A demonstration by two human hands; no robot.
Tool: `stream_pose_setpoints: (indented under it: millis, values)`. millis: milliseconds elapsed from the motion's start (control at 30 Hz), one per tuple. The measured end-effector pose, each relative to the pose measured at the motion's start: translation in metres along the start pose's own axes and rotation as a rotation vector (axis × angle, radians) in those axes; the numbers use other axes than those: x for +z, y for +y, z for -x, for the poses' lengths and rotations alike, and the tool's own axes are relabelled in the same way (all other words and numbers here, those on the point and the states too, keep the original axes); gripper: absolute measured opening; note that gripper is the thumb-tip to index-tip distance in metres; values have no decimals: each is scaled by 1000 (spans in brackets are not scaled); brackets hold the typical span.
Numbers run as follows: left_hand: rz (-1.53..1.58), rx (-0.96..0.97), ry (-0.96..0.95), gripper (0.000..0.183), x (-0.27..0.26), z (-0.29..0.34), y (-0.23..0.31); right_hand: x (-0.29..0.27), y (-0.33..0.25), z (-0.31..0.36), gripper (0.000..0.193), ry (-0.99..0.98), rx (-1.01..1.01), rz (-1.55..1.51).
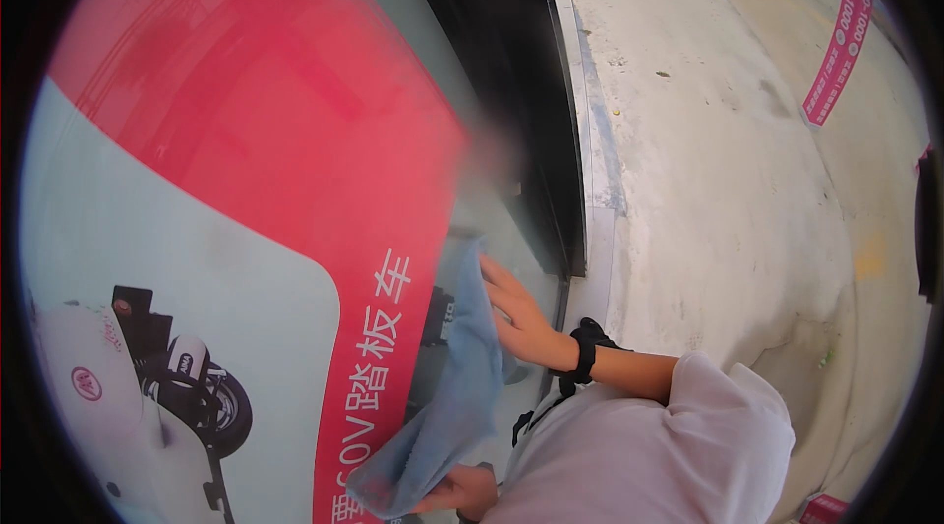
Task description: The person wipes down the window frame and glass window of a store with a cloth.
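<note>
A light blue cloth point(447, 396) is stretched between my two hands, in front of a glass pane with a printed poster. My right hand point(519, 316), with a black band on its wrist, grips the cloth's upper end, its fingertips partly behind the fabric. Lower down, my left hand point(460, 491) is closed on the cloth's bottom end near the picture's lower edge. Whether the cloth touches the glass, I cannot tell.
The large poster point(295, 101) is red and pale, with white lettering and a scooter picture point(182, 377). A dark frame point(536, 131) edges the glass. Pale concrete paving point(708, 180) lies to the right, with pink-red printed strips point(838, 52) standing on it.
</note>
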State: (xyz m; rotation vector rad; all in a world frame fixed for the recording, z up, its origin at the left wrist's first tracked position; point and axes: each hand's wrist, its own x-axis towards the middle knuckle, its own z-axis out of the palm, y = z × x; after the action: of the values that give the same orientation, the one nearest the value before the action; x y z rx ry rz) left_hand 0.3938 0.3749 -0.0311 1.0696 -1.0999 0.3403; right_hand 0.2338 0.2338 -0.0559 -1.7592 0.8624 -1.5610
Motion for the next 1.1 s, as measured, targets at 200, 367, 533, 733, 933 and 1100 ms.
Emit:
stream_pose_setpoints:
  millis: [200,367,533,733,933,1100]
  values:
    - [-497,198,310,84,-69,-81,25,32,-60,-29,53,76,-114,10]
    - [-908,99,182,78,-81,-63,34,85,-50,-2,55,83,-369,73]
    - [-913,306,88,59,-123,-6,7,78,-31,18,52,-59,-456,264]
    - [-175,81,-816,61,-104,-22,22,91,-19,26,50,42,-434,137]
    - [176,-317,-1414,36,-44,-3,9,68,-19,17,46,-165,-408,197]
    - [411,-567,-1433,28,-38,52,-22,68,-50,40,46,-243,-202,-100]
